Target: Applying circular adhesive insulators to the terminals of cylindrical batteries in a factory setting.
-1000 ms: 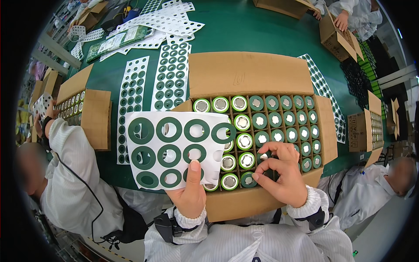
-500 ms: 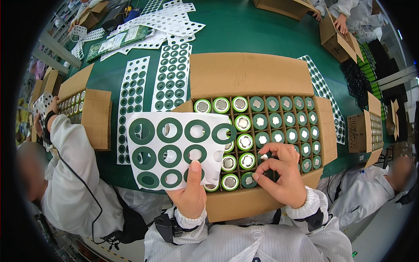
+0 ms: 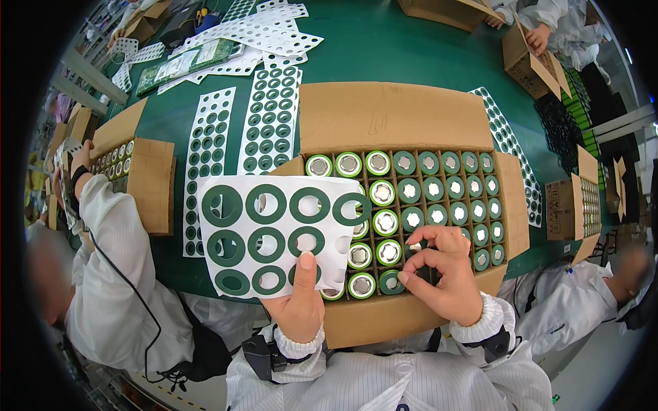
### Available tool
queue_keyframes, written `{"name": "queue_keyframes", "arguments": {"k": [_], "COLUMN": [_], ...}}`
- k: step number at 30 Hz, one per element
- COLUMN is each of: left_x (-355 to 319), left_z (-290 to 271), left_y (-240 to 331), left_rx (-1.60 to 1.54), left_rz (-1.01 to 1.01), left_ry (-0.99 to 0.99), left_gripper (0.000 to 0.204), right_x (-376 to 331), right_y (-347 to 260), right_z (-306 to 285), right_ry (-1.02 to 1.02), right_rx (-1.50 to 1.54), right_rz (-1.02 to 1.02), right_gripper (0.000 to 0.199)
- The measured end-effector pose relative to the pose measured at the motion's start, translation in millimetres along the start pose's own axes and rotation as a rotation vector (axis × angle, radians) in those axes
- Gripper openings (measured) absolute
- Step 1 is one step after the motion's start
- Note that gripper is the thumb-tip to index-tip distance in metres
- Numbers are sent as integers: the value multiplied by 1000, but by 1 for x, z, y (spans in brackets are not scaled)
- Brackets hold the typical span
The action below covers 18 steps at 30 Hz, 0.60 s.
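Note:
My left hand grips a white sheet by its lower edge, thumb on top. Several dark green ring stickers are on the sheet, and one at its right edge sticks out past the backing. My right hand is over the front rows of a divided carton full of upright cylindrical battery cells. Its thumb and index tips meet in a pinch beside a green-topped cell; anything between them is too small to make out. Left columns show bright green-rimmed cells; columns farther right have dark green rings on top.
More ring-sticker sheets lie left of the carton, another sheet right of it. Used white sheets and a green packet are farther back. Co-workers sit on both sides with cartons of cells. Another person handles a carton at back right.
My hands and the sheet stay almost still. At the left, a co-worker's hand and sheet have shifted and tilted; the person at back right has moved their hands slightly.

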<state>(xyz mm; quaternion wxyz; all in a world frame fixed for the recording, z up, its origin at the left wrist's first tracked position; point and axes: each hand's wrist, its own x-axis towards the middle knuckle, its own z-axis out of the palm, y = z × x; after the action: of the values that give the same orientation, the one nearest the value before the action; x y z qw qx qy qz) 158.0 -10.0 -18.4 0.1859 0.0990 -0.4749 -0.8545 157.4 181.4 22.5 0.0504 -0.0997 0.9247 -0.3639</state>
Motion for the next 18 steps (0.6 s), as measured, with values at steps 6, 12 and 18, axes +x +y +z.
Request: {"name": "queue_keyframes", "arguments": {"k": [6,12,18], "left_x": [0,-1,-1], "left_z": [-2,0,1], "left_y": [-3,-3,1], "left_rx": [36,2,-17], "left_rz": [49,42,-2], "left_ry": [-58,-39,2], "left_gripper": [42,42,45], "right_x": [0,-1,-1], "right_y": [0,0,-2], "right_z": [0,1,1], "right_ry": [0,-1,15], "right_rx": [4,-2,-8], "right_rz": [4,11,1], "right_gripper": [8,7,8]}}
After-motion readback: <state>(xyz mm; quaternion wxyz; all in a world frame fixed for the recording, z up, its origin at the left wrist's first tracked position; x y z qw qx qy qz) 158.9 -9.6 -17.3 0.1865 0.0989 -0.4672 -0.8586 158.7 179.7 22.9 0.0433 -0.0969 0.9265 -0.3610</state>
